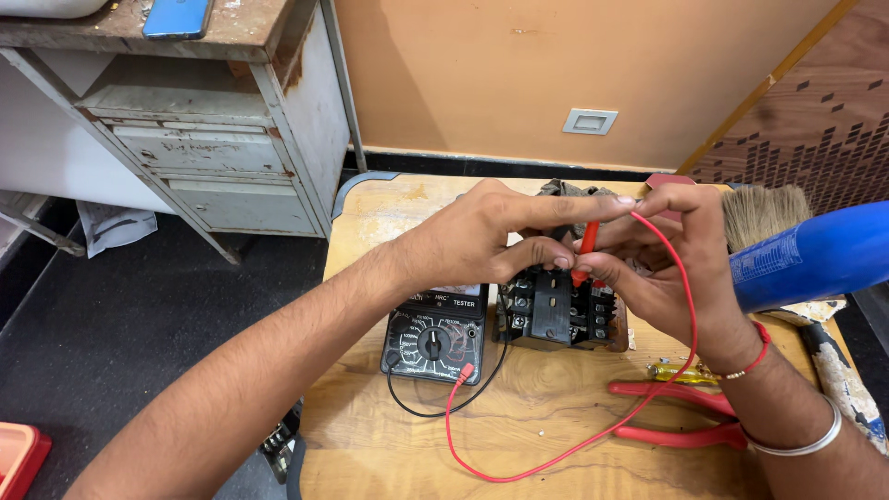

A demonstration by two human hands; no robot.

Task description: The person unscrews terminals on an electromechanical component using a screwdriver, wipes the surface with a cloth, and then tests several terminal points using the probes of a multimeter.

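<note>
**Head view: two hands on a black contactor with a red probe**

Head camera looks down on a small wooden table (556, 407) in the middle of the frame. At centre, the left hand (482, 236) rests its curled fingers on top of the black contactor (554, 313), forefinger stretched out to the right. The right hand (667, 268) pinches the red probe (585, 248) between thumb and fingers, its tip down on the contactor. A red lead (593, 435) loops from the probe across the lower table to the black multimeter (433, 341), just left of the contactor. Red-handled pliers (685, 417) lie at lower right, beside a yellow screwdriver (681, 373).
</note>
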